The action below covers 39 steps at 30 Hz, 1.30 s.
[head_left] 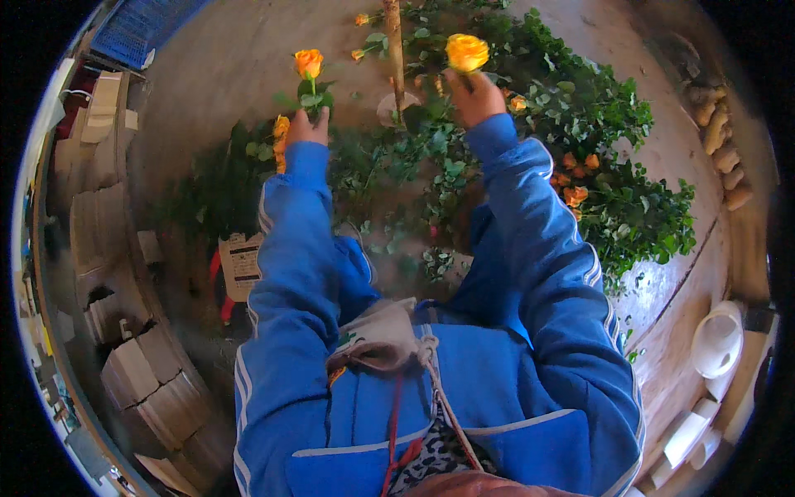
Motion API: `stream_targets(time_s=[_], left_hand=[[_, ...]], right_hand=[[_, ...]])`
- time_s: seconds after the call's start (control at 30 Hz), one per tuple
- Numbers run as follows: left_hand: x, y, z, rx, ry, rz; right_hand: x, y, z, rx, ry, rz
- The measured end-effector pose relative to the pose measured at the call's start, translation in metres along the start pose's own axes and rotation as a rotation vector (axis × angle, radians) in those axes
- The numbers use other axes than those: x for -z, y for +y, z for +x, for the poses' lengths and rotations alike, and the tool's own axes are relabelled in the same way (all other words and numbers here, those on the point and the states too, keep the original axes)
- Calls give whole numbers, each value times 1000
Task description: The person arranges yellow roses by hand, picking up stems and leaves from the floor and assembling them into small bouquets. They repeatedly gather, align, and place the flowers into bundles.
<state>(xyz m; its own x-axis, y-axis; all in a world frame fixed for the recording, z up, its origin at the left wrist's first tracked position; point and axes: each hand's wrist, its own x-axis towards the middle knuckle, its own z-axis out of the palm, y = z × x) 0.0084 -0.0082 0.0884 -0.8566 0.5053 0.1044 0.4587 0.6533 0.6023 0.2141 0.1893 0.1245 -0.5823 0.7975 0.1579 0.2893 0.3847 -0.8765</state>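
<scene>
My left hand (307,128) is closed around the stem of an orange rose (308,63), whose bloom stands upright above a few green leaves. More orange-yellow blooms (281,139) show just beside that wrist. Farther right, my right hand (478,98) grips a yellow rose (467,53) close under its bloom; the stem below is mostly hidden by the hand. Between and below both hands spreads a mass of green rose foliage (439,161). Orange roses (575,195) lie in the leaves to the right of my right forearm.
A wooden post (394,58) rises between my hands from a pale round base (397,108). Cardboard boxes (99,228) line the left side, with a blue crate (137,31) at the far left. A large leafy heap (571,91) covers the right. White containers (717,341) stand at the right edge.
</scene>
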Motion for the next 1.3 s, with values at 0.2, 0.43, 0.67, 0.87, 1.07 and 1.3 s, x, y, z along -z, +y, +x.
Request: stream_targets(time_s=[0.2, 0.43, 0.67, 0.87, 1.07, 1.3], left_hand=[[0, 26, -3, -82, 21, 93], [-54, 66, -5, -401, 235, -5], [-70, 76, 14, -173, -61, -184], [-88, 73, 22, -235, 4, -147], [-51, 64, 22, -340, -49, 114], [27, 120, -37, -66, -149, -697]], right_hand=[[-14, 22, 6, 203, 113, -154], [-63, 25, 12, 145, 26, -160], [-74, 22, 19, 187, 83, -71], [-69, 19, 20, 135, 33, -60], [-25, 6, 16, 137, 49, -113], [173, -18, -41, 145, 309, 153]])
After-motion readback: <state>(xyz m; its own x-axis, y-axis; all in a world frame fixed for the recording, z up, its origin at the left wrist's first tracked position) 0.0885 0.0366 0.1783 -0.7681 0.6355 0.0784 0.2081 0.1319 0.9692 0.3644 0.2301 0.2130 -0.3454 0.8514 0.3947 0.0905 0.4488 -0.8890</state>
